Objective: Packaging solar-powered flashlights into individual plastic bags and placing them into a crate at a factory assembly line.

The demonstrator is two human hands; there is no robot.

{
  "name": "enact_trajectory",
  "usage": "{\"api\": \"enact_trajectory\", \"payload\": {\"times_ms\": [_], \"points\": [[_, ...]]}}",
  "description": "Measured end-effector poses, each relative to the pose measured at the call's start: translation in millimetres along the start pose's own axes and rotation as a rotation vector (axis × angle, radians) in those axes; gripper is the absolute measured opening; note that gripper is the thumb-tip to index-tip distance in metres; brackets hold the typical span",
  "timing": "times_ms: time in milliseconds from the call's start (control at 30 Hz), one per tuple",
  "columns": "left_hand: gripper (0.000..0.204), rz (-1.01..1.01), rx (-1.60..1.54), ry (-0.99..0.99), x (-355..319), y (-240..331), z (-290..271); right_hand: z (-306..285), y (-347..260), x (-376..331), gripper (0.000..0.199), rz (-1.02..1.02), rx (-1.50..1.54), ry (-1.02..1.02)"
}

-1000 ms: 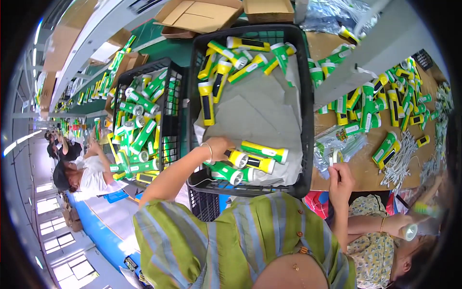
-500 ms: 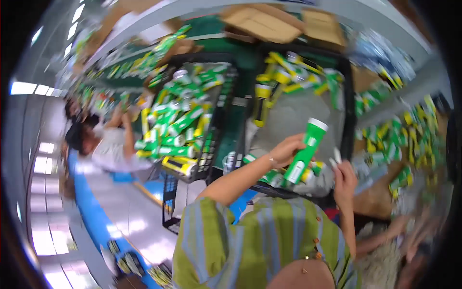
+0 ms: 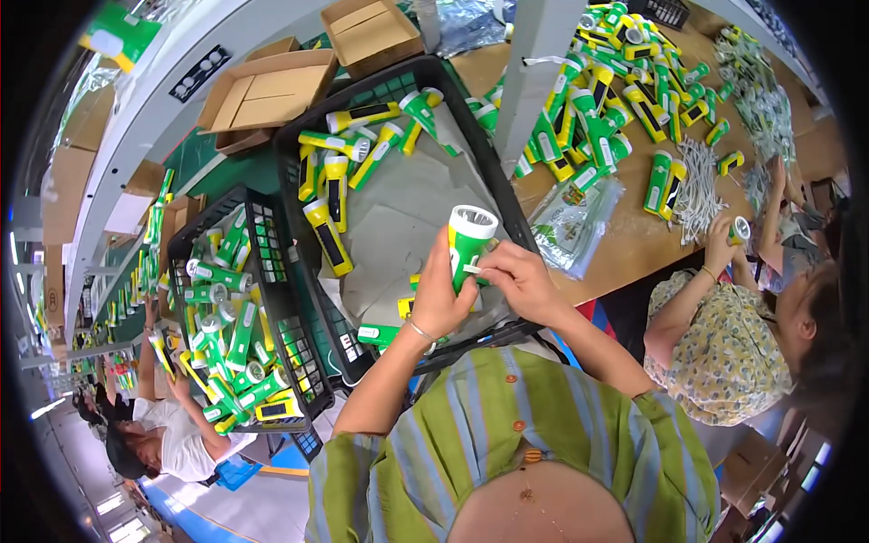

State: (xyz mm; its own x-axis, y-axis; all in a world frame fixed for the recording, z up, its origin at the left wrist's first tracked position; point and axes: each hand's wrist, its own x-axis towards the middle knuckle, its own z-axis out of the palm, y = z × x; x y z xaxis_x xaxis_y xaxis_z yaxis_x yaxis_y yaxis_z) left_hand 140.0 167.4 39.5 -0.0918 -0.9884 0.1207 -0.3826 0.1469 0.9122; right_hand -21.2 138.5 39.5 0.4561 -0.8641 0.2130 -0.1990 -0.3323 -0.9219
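Observation:
A green flashlight (image 3: 469, 244) with a white head stands nearly upright in my left hand (image 3: 434, 297), its lens end up. The fingers wrap round its body. My right hand (image 3: 523, 282) is closed in a pinch against the flashlight's side, gripping a small white piece (image 3: 472, 269) whose kind I cannot make out. Both hands are over the near part of a black crate (image 3: 494, 154) lined with grey sheets. Several green and yellow flashlights (image 3: 336, 192) lie along its left and far sides. A few more are partly hidden beneath my hands.
Left of it, a second black crate (image 3: 272, 261) is heaped with flashlights. Cardboard boxes (image 3: 272, 90) stand behind. On the brown table (image 3: 625, 255) at right lie a flashlight pile (image 3: 588, 118), white cables (image 3: 697, 195) and plastic bags (image 3: 575, 222). A metal post (image 3: 534, 86) rises there. People work on both sides.
My view has swung to the right. My right hand has come in to the flashlight with the white piece, and the flashlight is now more upright with its head toward me.

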Motion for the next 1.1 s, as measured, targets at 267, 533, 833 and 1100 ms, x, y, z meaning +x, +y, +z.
{"api": "enact_trajectory", "payload": {"times_ms": [267,533,833,1100], "points": [[0.051,0.073,-0.004,0.093,-4.8,-2.5,6.0,3.1,-6.6,1.6,0.009,0.021,-0.117,0.058],[0.046,-0.022,-0.139,0.080,-11.1,-7.2,3.2,-3.4,-7.7,7.2,0.018,0.073,-0.289,0.101],[0.050,-0.281,-0.599,-0.289,34.2,4.5,11.6,-64.6,-11.4,-3.9,0.013,0.144,-0.195,-0.157],[0.046,-0.217,-0.358,-0.265,99.2,17.2,101.1,-121.8,17.2,-25.6,0.013,0.204,-0.283,0.067]]}}
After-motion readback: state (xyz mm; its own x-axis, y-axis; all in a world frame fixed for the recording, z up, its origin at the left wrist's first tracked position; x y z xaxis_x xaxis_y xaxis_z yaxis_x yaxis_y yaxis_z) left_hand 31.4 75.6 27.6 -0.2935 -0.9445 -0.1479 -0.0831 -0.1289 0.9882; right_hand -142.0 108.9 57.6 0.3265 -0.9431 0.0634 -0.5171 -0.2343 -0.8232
